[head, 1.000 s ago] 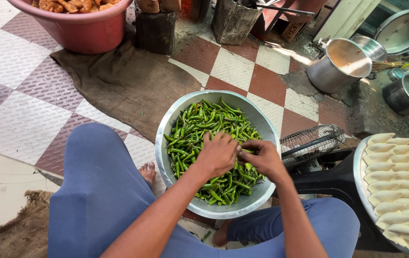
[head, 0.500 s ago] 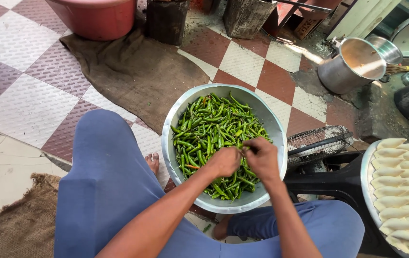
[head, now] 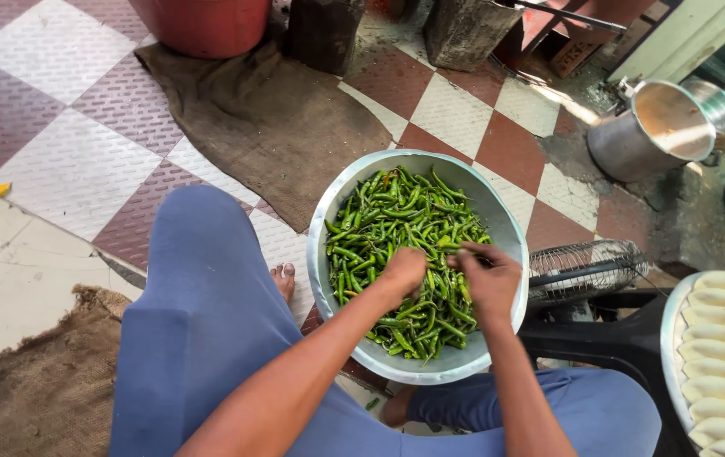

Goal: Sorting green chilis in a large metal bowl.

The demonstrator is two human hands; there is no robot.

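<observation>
Both hands over round silver metal bowl (head: 498, 222) heaped with long green chilli peppers (head: 388, 222). Left hand (head: 402, 272) curled, fingers together, pinching 1 chilli at the fingertips. Right hand (head: 491, 279) just beside it, fingers closed on the same chilli. Right of the fingers: wire fan guard (head: 584, 267), round tray of pale folded dough pieces (head: 722, 355). Above the fingers: brown sackcloth (head: 269, 127), steel pot (head: 654, 131).
</observation>
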